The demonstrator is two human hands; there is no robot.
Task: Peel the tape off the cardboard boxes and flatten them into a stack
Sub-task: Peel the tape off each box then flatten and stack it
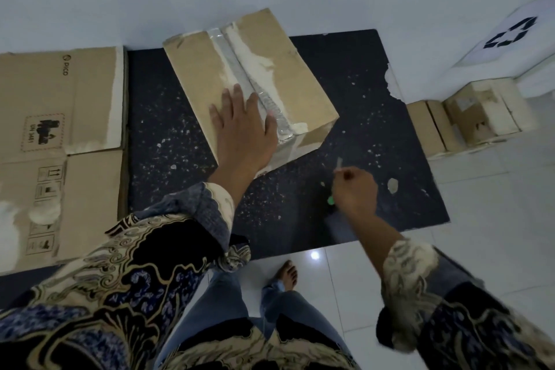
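We see the dark mat (180,117) as the work area, with the flattened stack (60,135) off at 9 o'clock and the waiting small boxes (468,117) at 3 o'clock, next to a white bin (516,39) with a recycling mark at 2 o'clock. The taped box (249,75) sits at 12 o'clock on the mat, its clear tape strip (264,99) running down the centre seam with torn paper patches beside it. Main risk, we judge: the tape tears off more liner or snaps short, since it looks crinkled and partly bonded, and the box could skid on the mat if the press slips. The left hand (243,126) lies flat, fingers straight, pressing the box top, fingertips touching the tape's near end. The right hand (354,189) is clenched around a small tool, likely a cutter (339,164) with a greenish handle end, blurred, so we cannot confirm. It hovers at 4 o'clock from the box, apart from the tape, just off the box's near corner. A slip of that blade toward the pressing fingers is the second hazard.
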